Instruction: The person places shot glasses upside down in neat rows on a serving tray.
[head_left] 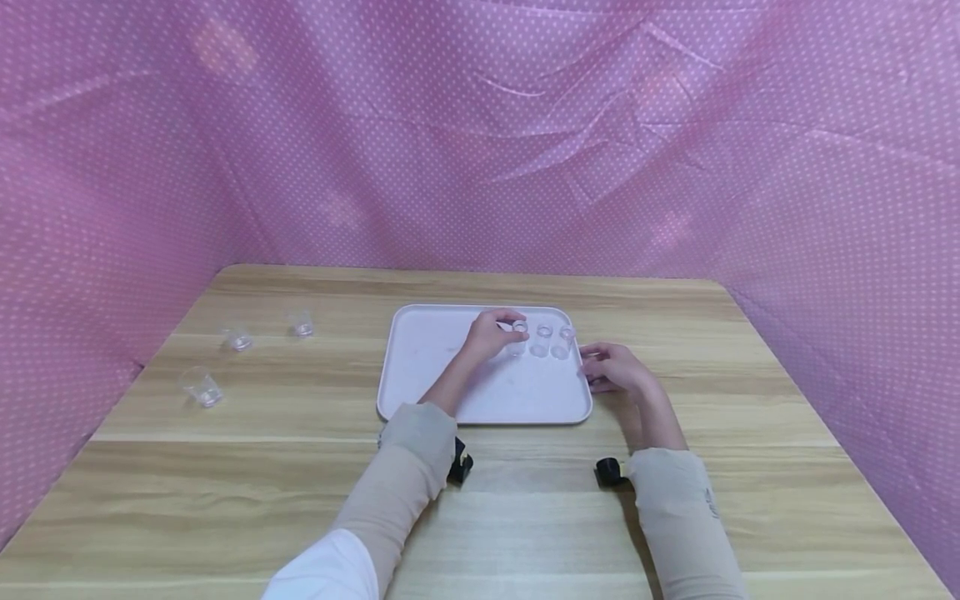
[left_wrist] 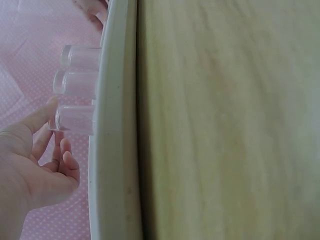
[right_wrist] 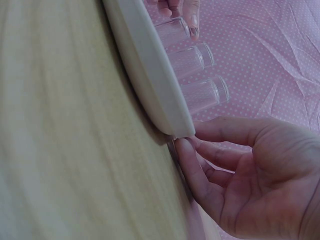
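A white tray [head_left: 420, 367] lies on the table. My left hand [head_left: 491, 335] pinches the top of a clear small glass [left_wrist: 77, 119] standing on it, the leftmost of three in a row. To its right stand a second glass [head_left: 542, 342] and a third glass [head_left: 562, 343]. In the right wrist view, their upper ends look thick, like bases turned upward. My right hand [right_wrist: 265, 175] holds the tray's right edge, with thumb and index finger at the rim. Some of the right fingers are hidden behind the tray.
On the left of the wooden table [head_left: 300, 483] stand three more clear glasses: one nearer [head_left: 202, 387], one behind it [head_left: 238, 338], and another farther right [head_left: 302, 323]. A pink dotted cloth [head_left: 480, 167] hangs around the back and sides.
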